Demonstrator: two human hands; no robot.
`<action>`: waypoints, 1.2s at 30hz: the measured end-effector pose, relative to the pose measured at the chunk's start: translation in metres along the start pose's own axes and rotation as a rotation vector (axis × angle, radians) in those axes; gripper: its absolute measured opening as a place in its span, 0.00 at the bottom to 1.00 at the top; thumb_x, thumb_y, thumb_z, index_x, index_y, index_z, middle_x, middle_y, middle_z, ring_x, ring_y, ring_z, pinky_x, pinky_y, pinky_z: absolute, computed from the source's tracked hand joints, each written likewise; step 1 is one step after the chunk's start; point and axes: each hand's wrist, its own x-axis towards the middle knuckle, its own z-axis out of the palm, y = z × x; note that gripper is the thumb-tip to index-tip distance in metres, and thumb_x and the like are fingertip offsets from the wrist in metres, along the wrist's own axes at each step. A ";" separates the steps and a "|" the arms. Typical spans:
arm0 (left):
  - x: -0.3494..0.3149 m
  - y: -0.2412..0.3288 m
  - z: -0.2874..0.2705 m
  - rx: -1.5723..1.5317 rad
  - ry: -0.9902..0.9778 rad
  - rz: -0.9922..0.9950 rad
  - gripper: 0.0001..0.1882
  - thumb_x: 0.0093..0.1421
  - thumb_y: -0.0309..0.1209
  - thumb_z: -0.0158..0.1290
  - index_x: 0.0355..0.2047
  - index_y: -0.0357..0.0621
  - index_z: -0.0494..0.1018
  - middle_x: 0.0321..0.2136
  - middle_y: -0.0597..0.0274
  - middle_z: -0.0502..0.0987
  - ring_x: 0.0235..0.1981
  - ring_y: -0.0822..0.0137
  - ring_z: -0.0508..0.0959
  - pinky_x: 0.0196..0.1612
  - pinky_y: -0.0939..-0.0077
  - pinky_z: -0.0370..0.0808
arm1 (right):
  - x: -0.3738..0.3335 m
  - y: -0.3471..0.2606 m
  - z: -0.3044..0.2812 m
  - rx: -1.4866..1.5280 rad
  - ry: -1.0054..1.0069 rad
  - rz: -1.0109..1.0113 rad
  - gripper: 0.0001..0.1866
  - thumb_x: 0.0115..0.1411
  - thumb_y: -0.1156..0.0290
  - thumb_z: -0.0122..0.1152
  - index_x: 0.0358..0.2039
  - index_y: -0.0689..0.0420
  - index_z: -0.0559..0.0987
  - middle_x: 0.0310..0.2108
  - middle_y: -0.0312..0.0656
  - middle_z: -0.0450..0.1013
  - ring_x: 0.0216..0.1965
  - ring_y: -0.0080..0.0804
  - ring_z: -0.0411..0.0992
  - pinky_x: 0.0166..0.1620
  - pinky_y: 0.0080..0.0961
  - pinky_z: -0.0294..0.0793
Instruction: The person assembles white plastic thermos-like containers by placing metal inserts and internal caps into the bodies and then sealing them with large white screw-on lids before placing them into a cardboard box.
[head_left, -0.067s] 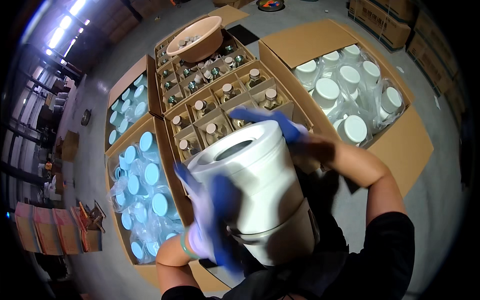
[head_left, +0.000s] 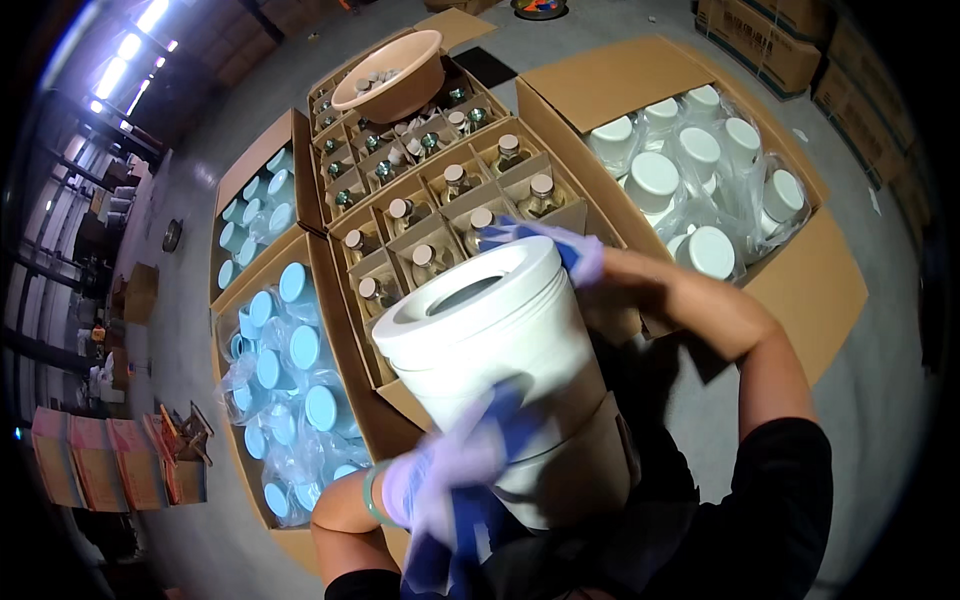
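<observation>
A large white cylinder point(head_left: 500, 360) with a wide ring-shaped top and a round opening leans in front of my body, its top tipped away and to the left. A pale band or seam runs around its lower part. My right hand point(head_left: 560, 250), in a white and blue glove, is at the far right side of the rim with its fingers stretched out to the left. My left hand point(head_left: 465, 470), gloved alike, is over the cylinder's near left side. Motion smears its fingers, so its grip cannot be made out. Whether either palm presses on the wall is unclear.
Just beyond stands a divided carton point(head_left: 400, 225) of capped glass bottles, and behind it a peach basin point(head_left: 425, 85) with small pieces inside. Light-blue lidded cups fill a carton point(head_left: 385, 400) at left. Bagged white-lidded containers sit in an open carton point(head_left: 600, 75) at right.
My left hand has slid from the cylinder's upper left side down across its front. My right hand's fingers have shifted slightly at the rim. The cylinder has stayed nearly in place.
</observation>
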 end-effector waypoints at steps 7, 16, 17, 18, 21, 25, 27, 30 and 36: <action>0.022 -0.037 -0.009 -0.032 -0.064 -0.118 0.30 0.61 0.36 0.52 0.62 0.38 0.62 0.57 0.53 0.71 0.56 0.61 0.72 0.60 0.67 0.65 | 0.048 -0.056 -0.002 0.995 0.125 0.243 0.31 0.74 0.51 0.36 0.65 0.63 0.64 0.65 0.43 0.63 0.65 0.33 0.63 0.66 0.33 0.61; 0.066 -0.174 -0.028 -0.492 0.064 -0.743 0.23 0.67 0.38 0.49 0.55 0.33 0.71 0.49 0.50 0.78 0.48 0.64 0.79 0.53 0.70 0.75 | 0.033 0.105 0.000 0.119 0.513 0.776 0.27 0.60 0.50 0.61 0.52 0.56 0.76 0.47 0.53 0.77 0.50 0.46 0.75 0.52 0.34 0.73; 0.052 -0.209 -0.023 -0.758 0.127 -0.806 0.22 0.69 0.39 0.47 0.54 0.34 0.71 0.47 0.50 0.79 0.47 0.64 0.80 0.53 0.70 0.76 | 0.015 0.136 -0.014 -0.117 0.527 0.948 0.33 0.58 0.48 0.62 0.59 0.54 0.72 0.54 0.55 0.73 0.54 0.51 0.73 0.57 0.35 0.71; 0.036 -0.241 -0.020 -1.018 0.198 -0.861 0.21 0.71 0.40 0.44 0.53 0.34 0.72 0.46 0.51 0.79 0.46 0.63 0.80 0.52 0.69 0.77 | 0.006 0.154 -0.023 -0.338 0.502 1.106 0.36 0.58 0.48 0.61 0.63 0.53 0.67 0.60 0.55 0.67 0.58 0.52 0.68 0.61 0.37 0.67; -0.023 -0.328 0.007 -1.045 0.188 -1.029 0.19 0.70 0.39 0.45 0.51 0.36 0.73 0.44 0.54 0.80 0.45 0.62 0.80 0.49 0.67 0.78 | -0.013 0.190 -0.026 -0.499 0.168 1.167 0.44 0.56 0.50 0.64 0.68 0.52 0.57 0.62 0.53 0.64 0.63 0.51 0.63 0.64 0.39 0.62; -0.049 -0.358 0.023 -0.183 0.193 -1.014 0.20 0.67 0.38 0.50 0.53 0.37 0.72 0.47 0.52 0.77 0.49 0.57 0.76 0.55 0.65 0.70 | -0.006 0.190 -0.021 -0.523 0.039 1.192 0.50 0.51 0.56 0.71 0.70 0.46 0.53 0.60 0.53 0.66 0.60 0.52 0.64 0.63 0.41 0.63; -0.046 -0.361 0.040 0.347 0.306 -0.641 0.23 0.68 0.38 0.49 0.56 0.33 0.68 0.52 0.49 0.73 0.52 0.57 0.74 0.58 0.66 0.68 | -0.025 0.186 -0.030 -0.585 0.090 1.147 0.52 0.49 0.58 0.73 0.70 0.47 0.53 0.58 0.53 0.67 0.57 0.54 0.65 0.61 0.42 0.65; -0.006 -0.301 0.041 -0.030 0.158 -0.547 0.24 0.68 0.39 0.48 0.59 0.36 0.65 0.51 0.49 0.74 0.51 0.58 0.75 0.55 0.67 0.71 | 0.002 0.131 -0.053 -0.637 0.252 0.981 0.52 0.48 0.58 0.74 0.69 0.47 0.54 0.54 0.53 0.70 0.55 0.56 0.66 0.59 0.42 0.65; 0.067 -0.241 0.095 -1.640 -0.158 -1.340 0.46 0.60 0.67 0.47 0.64 0.43 0.56 0.56 0.39 0.69 0.57 0.42 0.71 0.60 0.47 0.68 | 0.086 -0.074 -0.102 -0.765 0.352 0.235 0.49 0.46 0.65 0.73 0.67 0.54 0.58 0.45 0.55 0.73 0.46 0.54 0.70 0.53 0.41 0.68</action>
